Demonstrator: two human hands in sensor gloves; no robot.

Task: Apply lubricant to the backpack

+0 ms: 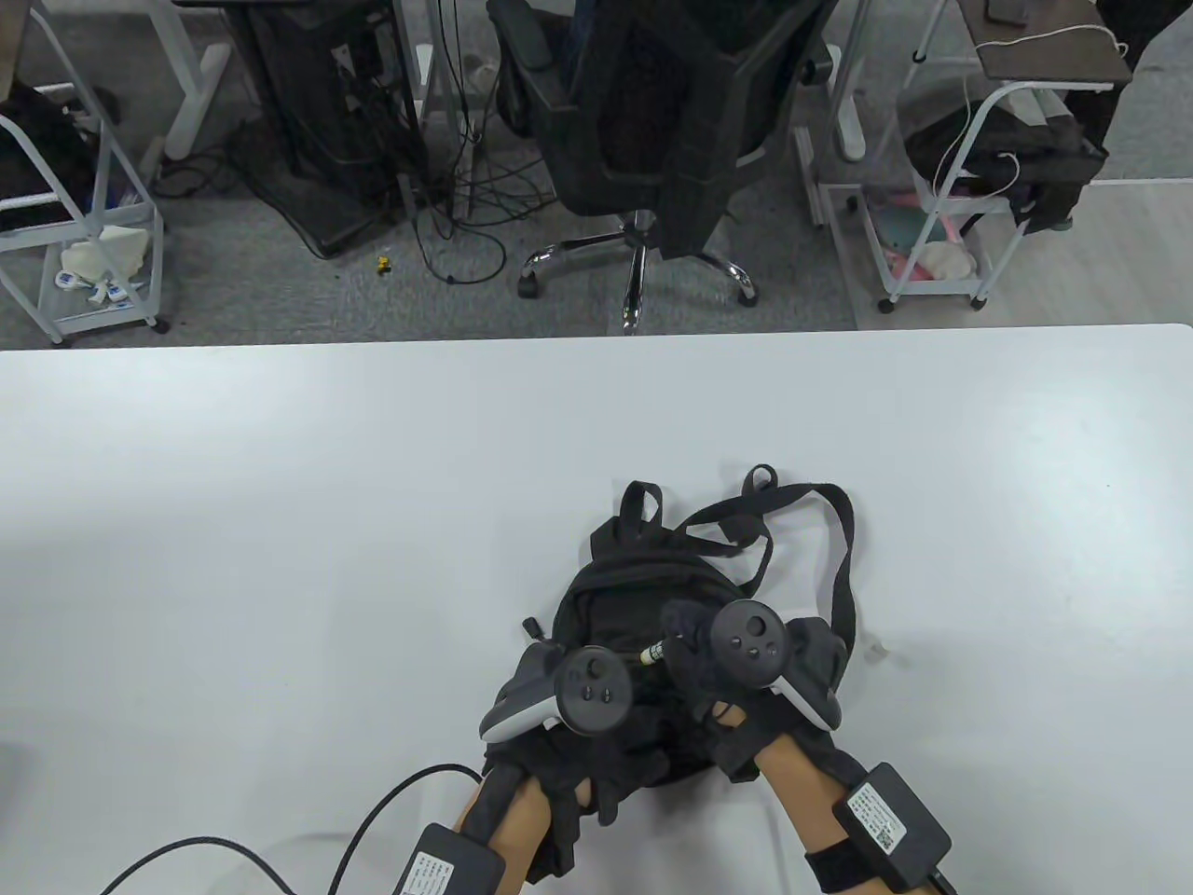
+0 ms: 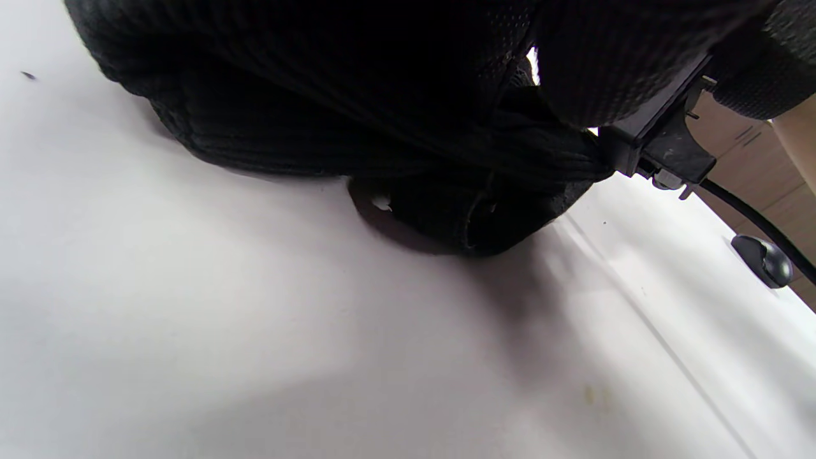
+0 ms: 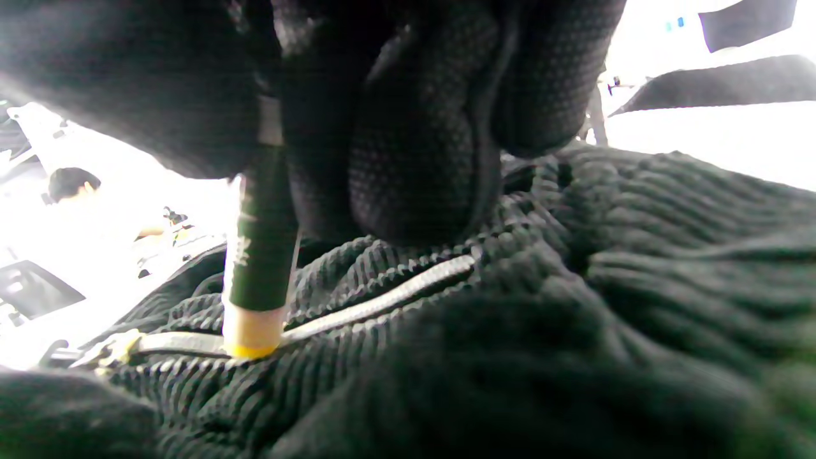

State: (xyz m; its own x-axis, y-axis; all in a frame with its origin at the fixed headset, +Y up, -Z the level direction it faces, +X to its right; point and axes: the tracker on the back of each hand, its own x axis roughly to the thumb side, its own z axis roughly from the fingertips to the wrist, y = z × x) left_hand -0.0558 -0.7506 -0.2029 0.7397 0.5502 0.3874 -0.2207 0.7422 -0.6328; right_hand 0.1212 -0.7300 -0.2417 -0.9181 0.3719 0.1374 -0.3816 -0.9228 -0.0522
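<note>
A small black backpack [image 1: 643, 597] lies on the white table [image 1: 280, 522] near the front edge, straps toward the far side. My right hand [image 1: 694, 643] grips a dark green lubricant stick [image 1: 654, 652] with a pale yellow tip. In the right wrist view the stick [image 3: 262, 255] stands upright and its tip touches the backpack's silver zipper [image 3: 382, 296]. My left hand [image 1: 559, 690] rests on the backpack's near left side, holding the fabric down; its fingers are hidden under the tracker. In the left wrist view only dark glove and backpack fabric [image 2: 357, 127] show above the table.
A black cable [image 1: 280, 848] runs over the table's front left. An office chair [image 1: 652, 140], wire carts [image 1: 84, 242] and a side table [image 1: 979, 186] stand beyond the far edge. In the left wrist view a small dark object [image 2: 762, 258] lies on the table.
</note>
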